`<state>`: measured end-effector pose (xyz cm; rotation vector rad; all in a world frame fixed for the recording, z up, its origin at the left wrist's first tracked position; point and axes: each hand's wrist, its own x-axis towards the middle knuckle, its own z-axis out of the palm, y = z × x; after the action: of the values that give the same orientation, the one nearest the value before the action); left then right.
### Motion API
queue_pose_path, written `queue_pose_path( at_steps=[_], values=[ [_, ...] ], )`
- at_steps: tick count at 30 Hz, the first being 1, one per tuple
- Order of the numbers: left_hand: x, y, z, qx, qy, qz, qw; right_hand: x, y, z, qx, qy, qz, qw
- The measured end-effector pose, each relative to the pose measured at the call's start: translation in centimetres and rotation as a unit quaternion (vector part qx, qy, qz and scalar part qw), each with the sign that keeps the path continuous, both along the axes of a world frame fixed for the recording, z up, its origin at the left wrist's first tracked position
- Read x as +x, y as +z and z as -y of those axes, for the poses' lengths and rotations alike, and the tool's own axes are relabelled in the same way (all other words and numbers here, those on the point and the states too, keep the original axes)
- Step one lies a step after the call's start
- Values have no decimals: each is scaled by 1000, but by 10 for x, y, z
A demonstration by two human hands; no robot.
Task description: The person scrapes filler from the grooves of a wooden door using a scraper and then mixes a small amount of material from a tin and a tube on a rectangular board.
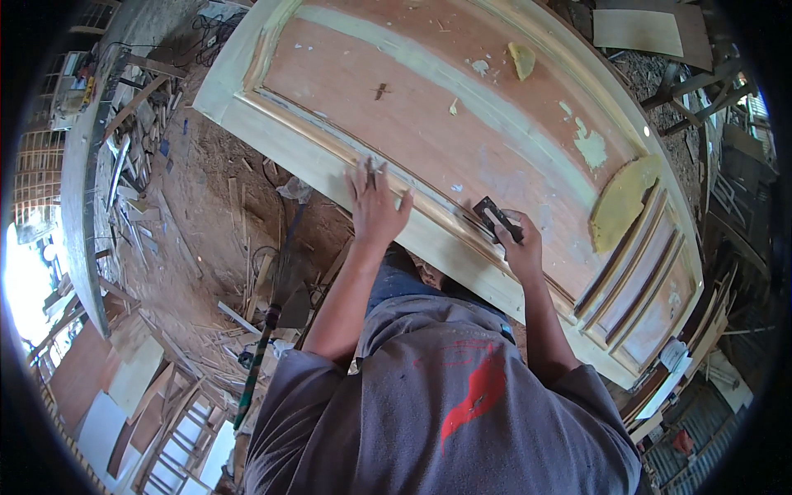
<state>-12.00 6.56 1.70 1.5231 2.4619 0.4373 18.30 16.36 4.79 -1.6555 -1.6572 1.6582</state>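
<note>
A large wooden door panel (429, 124) with raised mouldings lies before me, its flat field streaked with pale filler. My left hand (379, 205) rests palm down, fingers spread, on the moulding along the near edge. Farther right, my right hand (523, 245) grips a small dark flat rectangular piece (488, 211) that looks like a scraper. It is held over the groove beside the near moulding; whether its edge touches the wood I cannot tell. A yellowish irregular sheet (620, 202) lies at the panel's right part, and a smaller yellow piece (521, 61) lies near the far side.
Slatted mouldings (631, 280) run across the panel's right end. Wood scraps (136, 181) litter the dirt floor on the left, beside a long curved board (82, 206). A dark hose or cord (271, 318) hangs near my left elbow. Timber pieces (701, 91) stand beyond the right side.
</note>
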Motion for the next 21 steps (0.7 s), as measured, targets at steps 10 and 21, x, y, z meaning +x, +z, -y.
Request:
queue_pose_path(
  at_steps=[10, 21],
  values=[
    [-132, -20, -29, 62, 44, -8, 997, -140, 17, -4, -30, 11, -2, 1000],
    [-248, -20, -40, 18, 69, -15, 997, -231, 19, -15, -28, 9, 27, 999]
  ],
)
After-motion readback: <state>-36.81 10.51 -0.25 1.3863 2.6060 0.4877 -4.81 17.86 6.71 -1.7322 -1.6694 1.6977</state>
